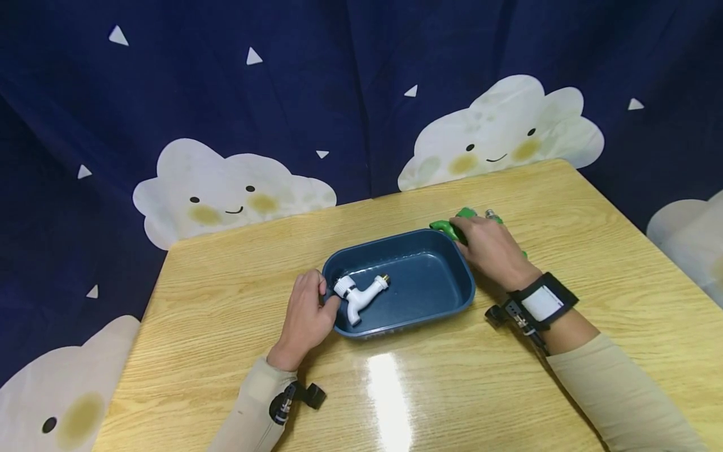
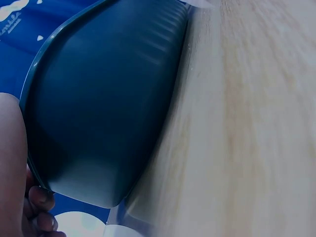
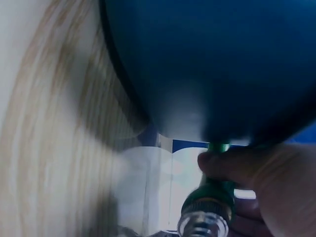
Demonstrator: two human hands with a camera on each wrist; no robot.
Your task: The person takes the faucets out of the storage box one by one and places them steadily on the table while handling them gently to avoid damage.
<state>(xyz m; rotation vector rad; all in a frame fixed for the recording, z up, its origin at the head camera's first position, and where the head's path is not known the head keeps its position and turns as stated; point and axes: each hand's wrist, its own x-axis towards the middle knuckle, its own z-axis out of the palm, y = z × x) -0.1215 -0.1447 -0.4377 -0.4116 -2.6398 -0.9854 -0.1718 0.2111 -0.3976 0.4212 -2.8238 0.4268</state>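
Note:
A dark blue plastic tub [image 1: 418, 285] stands on the wooden table. My left hand [image 1: 307, 311] grips its left rim, with the thumb over the edge. Inside the tub, at the left end, lies a white tap [image 1: 361, 298] with a ribbed knob and a brass-coloured threaded end. At the tub's far right corner, my right hand [image 1: 491, 248] holds a green tap [image 1: 444, 228], largely covered by the fingers. In the right wrist view the thumb presses against the green body, and a shiny metal threaded end [image 3: 202, 226] points toward the camera.
Another green piece with a metal end [image 1: 492, 217] shows just beyond the right hand. The wooden table [image 1: 243, 282] extends around the tub. Behind it hangs a dark blue cloth [image 1: 305, 75] printed with white clouds.

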